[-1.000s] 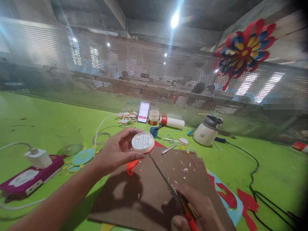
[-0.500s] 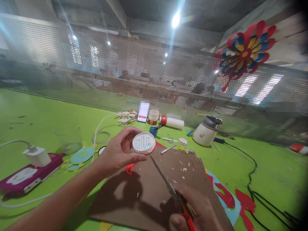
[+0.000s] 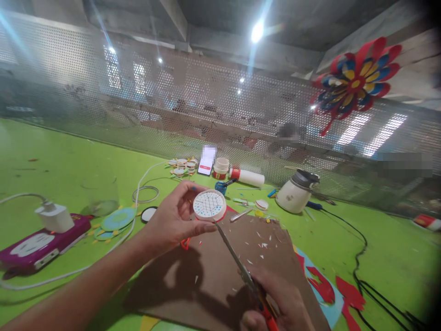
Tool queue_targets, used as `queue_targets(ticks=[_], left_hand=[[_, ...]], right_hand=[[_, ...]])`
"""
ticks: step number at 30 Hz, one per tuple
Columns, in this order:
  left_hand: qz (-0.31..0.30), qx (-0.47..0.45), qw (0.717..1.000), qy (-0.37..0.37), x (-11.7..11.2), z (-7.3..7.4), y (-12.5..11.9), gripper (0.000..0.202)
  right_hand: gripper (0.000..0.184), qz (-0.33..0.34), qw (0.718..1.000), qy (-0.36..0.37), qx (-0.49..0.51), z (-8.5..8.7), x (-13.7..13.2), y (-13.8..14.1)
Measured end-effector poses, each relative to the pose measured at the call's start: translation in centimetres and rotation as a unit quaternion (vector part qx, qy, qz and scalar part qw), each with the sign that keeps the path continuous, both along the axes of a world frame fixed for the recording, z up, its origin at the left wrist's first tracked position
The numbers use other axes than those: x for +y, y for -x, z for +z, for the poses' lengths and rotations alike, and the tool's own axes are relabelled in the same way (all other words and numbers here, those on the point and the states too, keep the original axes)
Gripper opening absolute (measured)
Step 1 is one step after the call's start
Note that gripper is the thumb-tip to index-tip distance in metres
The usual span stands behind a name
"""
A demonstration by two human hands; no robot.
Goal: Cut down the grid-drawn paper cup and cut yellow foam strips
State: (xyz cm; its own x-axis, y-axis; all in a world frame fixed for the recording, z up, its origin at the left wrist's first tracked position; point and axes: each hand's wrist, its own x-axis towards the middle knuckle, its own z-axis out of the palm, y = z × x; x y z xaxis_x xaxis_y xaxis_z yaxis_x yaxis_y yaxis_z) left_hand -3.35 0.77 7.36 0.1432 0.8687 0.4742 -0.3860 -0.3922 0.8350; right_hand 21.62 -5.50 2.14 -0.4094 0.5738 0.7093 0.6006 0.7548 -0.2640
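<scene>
My left hand (image 3: 174, 218) is closed on a small round white disc (image 3: 209, 205) with a grid of lines and coloured dots, red at its lower rim, held up above a brown cardboard sheet (image 3: 213, 276). My right hand (image 3: 275, 301) at the bottom edge grips red-handled scissors (image 3: 241, 269). Their long blades point up and left, with the tips touching the disc's lower edge. Small white paper clippings lie scattered on the cardboard.
On the green table (image 3: 69, 165): a magenta power strip with a white charger (image 3: 51, 220) at left, round paper cutouts (image 3: 117, 220), a phone (image 3: 206, 164), a glue bottle (image 3: 246, 176), a white kettle (image 3: 296, 191), black cable (image 3: 361, 257), red paper shapes (image 3: 347, 294). A perforated metal screen stands behind.
The view has tilted slightly. My left hand with the disc has shifted a little to the right, and the scissors stay at the disc's lower edge.
</scene>
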Motion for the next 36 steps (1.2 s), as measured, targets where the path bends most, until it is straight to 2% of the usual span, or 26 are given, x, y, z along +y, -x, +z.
queue_targets(ticks=[5, 12, 22, 28, 32, 36], left_hand=[[-0.014, -0.012, 1.000, 0.012, -0.2, 0.0, -0.2, 0.054], [-0.020, -0.022, 0.999, 0.030, -0.1, -0.1, -0.1, 0.052], [-0.039, -0.024, 0.998, 0.032, -0.2, 0.0, -0.2, 0.047], [-0.055, -0.026, 0.997, 0.040, -0.2, -0.2, 0.0, 0.048], [-0.070, -0.026, 0.997, 0.029, -0.4, -0.2, 0.0, 0.052], [-0.058, -0.004, 0.998, 0.038, -1.1, 0.4, 0.0, 0.052]], right_hand=[[0.035, 0.037, 0.999, -0.025, -0.006, 0.2, 0.5, 0.0], [0.035, 0.042, 0.999, -0.013, -0.014, 0.1, 0.6, -0.1], [0.033, 0.012, 1.000, -0.017, -0.019, -0.5, 0.4, 0.0], [0.037, 0.030, 0.999, -0.024, -0.021, -0.8, 0.6, -0.4], [0.031, 0.021, 0.999, -0.009, -0.041, -1.3, 0.5, -1.0], [0.032, -0.006, 0.999, -0.050, -0.019, -1.6, 0.2, -0.8]])
